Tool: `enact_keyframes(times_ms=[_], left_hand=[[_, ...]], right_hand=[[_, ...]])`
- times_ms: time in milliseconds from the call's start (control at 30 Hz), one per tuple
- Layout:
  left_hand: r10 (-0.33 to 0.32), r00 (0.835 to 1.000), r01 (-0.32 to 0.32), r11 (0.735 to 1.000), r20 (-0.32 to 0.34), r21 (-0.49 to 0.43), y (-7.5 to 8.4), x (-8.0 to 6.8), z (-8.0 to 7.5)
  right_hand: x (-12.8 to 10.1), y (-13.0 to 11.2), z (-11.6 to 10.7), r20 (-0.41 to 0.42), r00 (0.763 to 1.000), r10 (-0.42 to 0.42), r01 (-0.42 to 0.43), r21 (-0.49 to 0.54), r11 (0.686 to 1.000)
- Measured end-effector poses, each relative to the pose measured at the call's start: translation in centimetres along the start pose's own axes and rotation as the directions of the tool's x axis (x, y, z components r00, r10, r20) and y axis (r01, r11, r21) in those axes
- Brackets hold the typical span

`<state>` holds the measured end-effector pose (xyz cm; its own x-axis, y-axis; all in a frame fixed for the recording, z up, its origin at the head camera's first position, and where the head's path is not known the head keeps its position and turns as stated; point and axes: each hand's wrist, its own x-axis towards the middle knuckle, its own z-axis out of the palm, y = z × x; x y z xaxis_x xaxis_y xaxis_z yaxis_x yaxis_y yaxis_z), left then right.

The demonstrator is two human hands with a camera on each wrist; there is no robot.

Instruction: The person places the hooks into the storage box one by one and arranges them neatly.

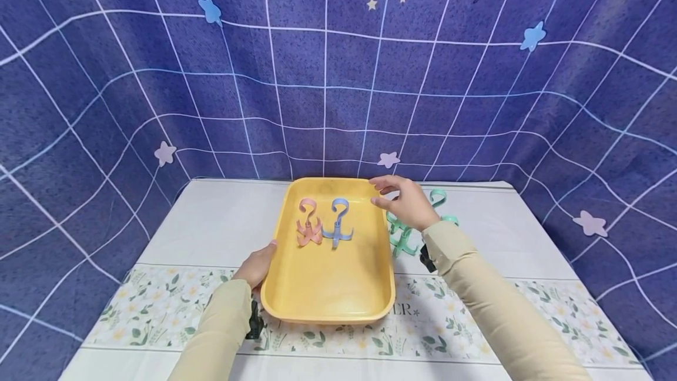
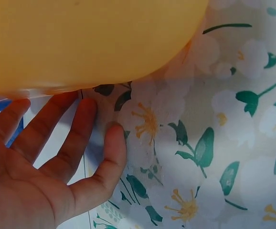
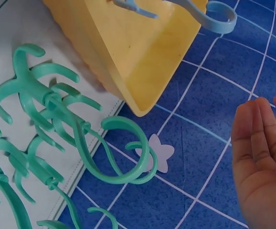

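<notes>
Rests left hand (image 1: 256, 266), fingers spread, against yellow tray (image 1: 328, 287) on worktop (image 1: 233, 210); holds right hand (image 1: 411, 204), thumb apart from fingers, near far-right corner. Has 1 pink hook (image 1: 309, 231), 1 blue hook (image 1: 337, 231) inside, green hooks (image 1: 403, 244) just right.

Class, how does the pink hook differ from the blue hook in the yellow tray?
The pink hook lies nearer the left hand; the blue hook lies nearer the right hand. In the head view, the pink hook points two prongs down the picture, the blue hook one. Both lie in the yellow tray with curled tops.
</notes>
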<state>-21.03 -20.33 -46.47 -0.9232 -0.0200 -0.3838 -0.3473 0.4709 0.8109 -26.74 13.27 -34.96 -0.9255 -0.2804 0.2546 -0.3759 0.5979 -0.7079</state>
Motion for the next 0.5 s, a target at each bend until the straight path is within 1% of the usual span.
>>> enact_keyframes(times_ms=[267,500], left_hand=[[-0.009,1.0,0.009,1.0,0.001,-0.003,0.2,-0.2,0.0],[-0.003,1.0,0.003,1.0,0.005,-0.005,0.0,-0.2,0.0]], right_hand=[[-0.4,0.1,-0.8,-0.011,1.0,-0.012,0.012,0.019,1.0],[-0.5,0.6,-1.2,-0.004,0.999,-0.031,0.031,0.0,1.0]])
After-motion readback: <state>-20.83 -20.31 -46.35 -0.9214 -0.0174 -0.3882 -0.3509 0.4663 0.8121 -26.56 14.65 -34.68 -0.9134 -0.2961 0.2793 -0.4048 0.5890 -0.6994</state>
